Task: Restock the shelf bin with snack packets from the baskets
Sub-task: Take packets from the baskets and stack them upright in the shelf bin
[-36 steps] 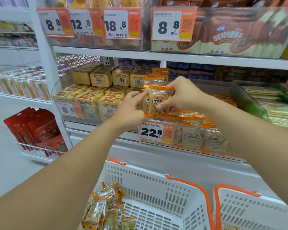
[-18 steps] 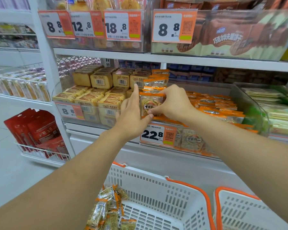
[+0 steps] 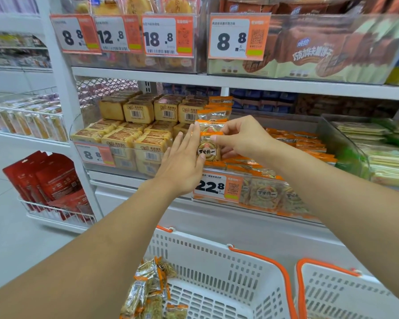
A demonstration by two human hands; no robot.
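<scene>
Shelves (image 3: 217,79) fill the far side, white and stacked with food in clear bins. Big orange and white price tags (image 3: 168,35) hang along the top row.

Two white baskets with orange rims sit near, at the bottom. The left basket (image 3: 228,284) holds a small pile of snack packets (image 3: 148,293) in its left corner. The right basket (image 3: 346,295) shows only its wall and rim, so I cannot tell what is in it.

On the middle shelf, the shelf bin (image 3: 263,196) is a clear box with a tag that reads 22.8 on its front. Many orange-edged packets lie flat inside it, and a few stand up in a row at its left end. Left of it, another bin holds yellow-brown cake packs (image 3: 124,139) with bar codes. Right of it, a bin holds green and pale packs (image 3: 382,157).

Both bare arms reach up from the near side to the left end of the shelf bin. The right hand (image 3: 242,139) has its grip pinching the front standing packet (image 3: 209,147) by its right edge, thumb and fingers closed on it. The left hand (image 3: 182,164) is flat and spread, fingers straight and together, pressing against the left side of that same packet. The packet is upright, with an orange strip on top and dark letters on a round label.
</scene>
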